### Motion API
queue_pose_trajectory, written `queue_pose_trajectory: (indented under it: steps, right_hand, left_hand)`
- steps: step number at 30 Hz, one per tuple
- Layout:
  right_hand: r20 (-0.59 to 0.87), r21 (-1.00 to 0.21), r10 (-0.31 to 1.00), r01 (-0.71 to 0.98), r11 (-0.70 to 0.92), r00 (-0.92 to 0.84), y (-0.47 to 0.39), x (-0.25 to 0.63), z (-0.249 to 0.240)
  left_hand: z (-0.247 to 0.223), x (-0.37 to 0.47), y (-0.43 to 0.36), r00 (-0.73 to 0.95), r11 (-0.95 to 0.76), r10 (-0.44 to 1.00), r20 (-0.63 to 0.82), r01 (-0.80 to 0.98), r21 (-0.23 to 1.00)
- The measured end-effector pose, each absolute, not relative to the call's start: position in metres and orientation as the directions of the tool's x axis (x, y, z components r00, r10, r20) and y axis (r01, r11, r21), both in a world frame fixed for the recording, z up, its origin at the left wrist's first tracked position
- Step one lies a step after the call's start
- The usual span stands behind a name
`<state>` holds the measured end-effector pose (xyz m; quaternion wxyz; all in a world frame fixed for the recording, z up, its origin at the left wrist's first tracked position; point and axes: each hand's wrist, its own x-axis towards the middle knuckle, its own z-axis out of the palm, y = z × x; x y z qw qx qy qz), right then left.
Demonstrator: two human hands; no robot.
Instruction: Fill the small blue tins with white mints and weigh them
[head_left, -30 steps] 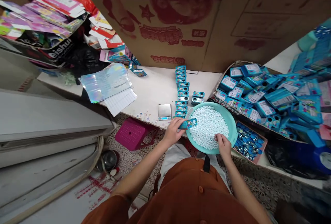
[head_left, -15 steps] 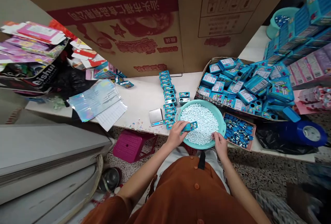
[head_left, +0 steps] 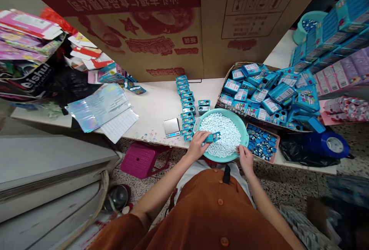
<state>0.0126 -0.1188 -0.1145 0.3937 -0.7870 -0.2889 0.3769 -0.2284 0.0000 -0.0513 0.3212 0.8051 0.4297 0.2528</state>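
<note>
My left hand (head_left: 198, 145) is closed around a small blue candy box (head_left: 212, 137), holding it low over the white candies (head_left: 223, 136) at the left side of the basin. A few white pieces show at the box's right end. The mint-green basin (head_left: 245, 131) sits at the table's front edge. At its front right rim is my right hand (head_left: 245, 158), fingers closed on the rim; whether they also hold a candy is hidden. A column of similar small blue boxes (head_left: 188, 120) stands just left of the basin, with two more boxes (head_left: 204, 109) behind it.
A small scale (head_left: 172, 127) lies left of the boxes. Right of the basin are a tray of blue caps (head_left: 263, 142) and a carton heaped with blue boxes (head_left: 259, 94). A large cardboard box (head_left: 144, 23) walls off the back. Printed sheets (head_left: 100, 105) lie left.
The whole view has shifted slightly. My left hand keeps the candy box over the candies, with little change in its tilt. My right hand stays at the basin rim.
</note>
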Motion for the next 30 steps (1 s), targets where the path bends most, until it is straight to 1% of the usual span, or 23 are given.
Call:
queue_pose_trajectory:
  steps: [6,9,11,13,15,18,20,22,24,27,30]
  right_hand:
    - [-0.366,-0.832,0.758,0.175,-0.526,0.541,-0.112,0.016,-0.103]
    - [-0.374,-0.825,0.755,0.178,-0.536,0.539,-0.110,0.018,-0.099]
    - [-0.375,-0.823,0.762,0.189,-0.536,0.528,-0.109,0.019,-0.099]
    - [-0.368,-0.819,0.772,0.212,-0.533,0.518,-0.110,0.020,-0.100]
    - [-0.365,-0.812,0.771,0.228,-0.538,0.522,-0.112,0.021,-0.103]
    - [-0.368,-0.807,0.768,0.231,-0.544,0.525,-0.113,0.022,-0.106]
    - [-0.376,-0.805,0.770,0.229,-0.547,0.516,-0.113,0.023,-0.107]
    - [-0.380,-0.803,0.771,0.231,-0.549,0.512,-0.110,0.023,-0.106]
    - [-0.379,-0.800,0.773,0.240,-0.550,0.508,-0.107,0.021,-0.105]
    - [-0.396,-0.790,0.776,0.247,-0.561,0.492,-0.100,0.013,-0.108]
    - [-0.415,-0.777,0.765,0.246,-0.580,0.493,-0.096,-0.005,-0.114]
  left_hand:
    - [-0.061,-0.224,0.000,0.470,-0.361,0.879,0.081,0.544,0.758]
    - [-0.064,-0.227,0.001,0.402,-0.274,0.914,0.045,0.534,0.800]
    - [-0.064,-0.229,0.001,0.340,-0.180,0.941,-0.001,0.500,0.847]
    - [-0.062,-0.230,-0.001,0.299,-0.080,0.953,-0.056,0.421,0.904]
    - [-0.057,-0.229,-0.005,0.284,-0.009,0.955,-0.079,0.297,0.955]
    - [-0.048,-0.227,-0.013,0.295,0.000,0.955,-0.028,0.094,0.996]
    - [-0.044,-0.232,-0.017,0.265,-0.017,0.964,0.008,0.034,0.999]
    - [-0.044,-0.247,-0.019,0.171,-0.033,0.985,0.023,0.061,0.998]
    - [-0.047,-0.273,-0.018,0.055,-0.034,0.998,0.027,0.134,0.990]
    - [-0.063,-0.327,-0.007,-0.088,0.025,0.996,-0.002,0.254,0.967]
    - [-0.087,-0.385,0.013,-0.184,0.093,0.983,-0.014,0.425,0.901]
